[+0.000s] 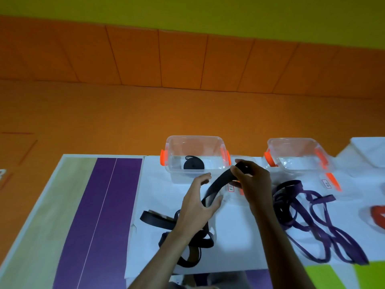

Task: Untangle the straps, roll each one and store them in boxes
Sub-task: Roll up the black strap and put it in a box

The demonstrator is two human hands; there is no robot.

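— Pinching the black strap [218,183] by its end in the right grip [250,178], centre frame; cradling it loosely in the left grip [195,207], fingers spread, not clenched.
— Risk?
— Possibly pulling the heap [206,241] at lower centre into a tighter knot; snagging the purple strap [308,215] just right.
— Room?
— Wide worktop [100,205] at left; clear box [193,137] close ahead, holding one black roll [193,165].

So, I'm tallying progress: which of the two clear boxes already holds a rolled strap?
The left box: a black roll lies on its floor. The right box shows no strap inside.
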